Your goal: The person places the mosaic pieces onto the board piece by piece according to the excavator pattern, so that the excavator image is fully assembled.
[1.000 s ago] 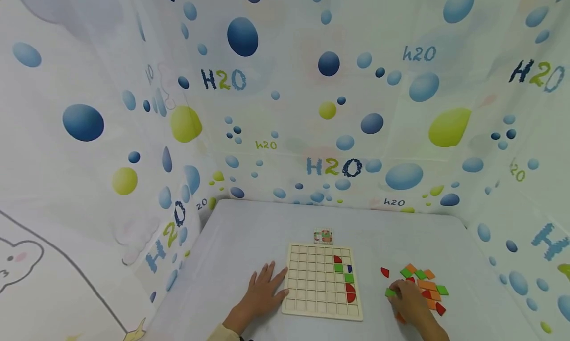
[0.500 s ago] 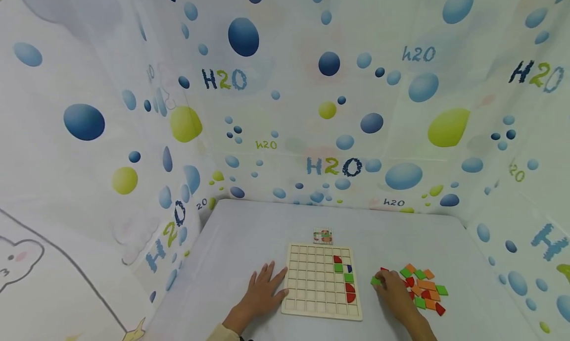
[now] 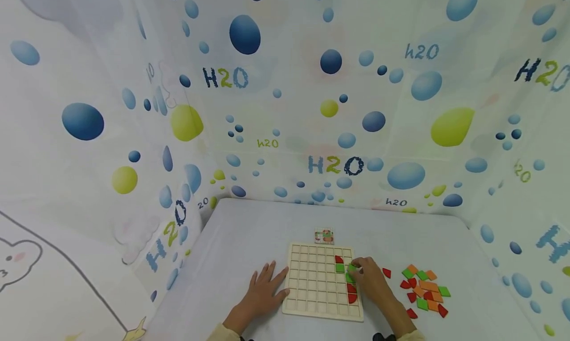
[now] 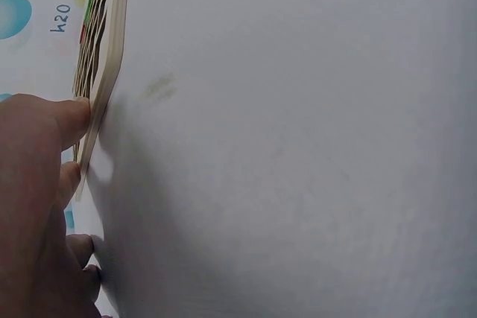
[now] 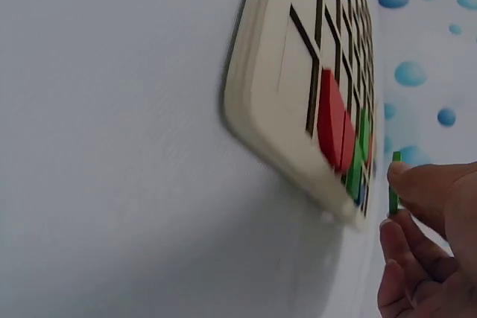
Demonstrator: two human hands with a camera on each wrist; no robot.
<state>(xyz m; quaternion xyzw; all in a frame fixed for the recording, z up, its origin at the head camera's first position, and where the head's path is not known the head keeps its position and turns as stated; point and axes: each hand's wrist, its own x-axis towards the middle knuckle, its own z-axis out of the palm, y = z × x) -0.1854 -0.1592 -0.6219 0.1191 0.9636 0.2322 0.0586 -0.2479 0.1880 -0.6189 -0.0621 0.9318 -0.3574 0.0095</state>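
Note:
A wooden grid board (image 3: 307, 281) lies flat on the white table. Along its right side sit several pieces, among them a green square (image 3: 340, 268) and a red quarter-circle (image 3: 352, 298). My right hand (image 3: 373, 281) pinches a green square tile (image 5: 393, 184) between thumb and finger, over the board's upper right edge. Spread out, my left hand (image 3: 263, 292) rests by the board's left edge, thumb and a fingertip touching it. In the left wrist view, the thumb (image 4: 71, 118) lies against the board's rim. The blue piece seen earlier is hidden behind the right hand and tile.
To the right lies a loose cluster of orange tiles (image 3: 428, 285), green squares (image 3: 444, 291) and red quarter-circles (image 3: 443, 310). One red piece (image 3: 386, 272) sits apart, nearer the board. Behind the board is a small patterned card (image 3: 324, 236). Printed curtains (image 3: 285, 108) enclose the table.
My right hand has carried the green tile left and away from me, from the loose pieces to the board's upper right edge. My left hand has stayed in place.

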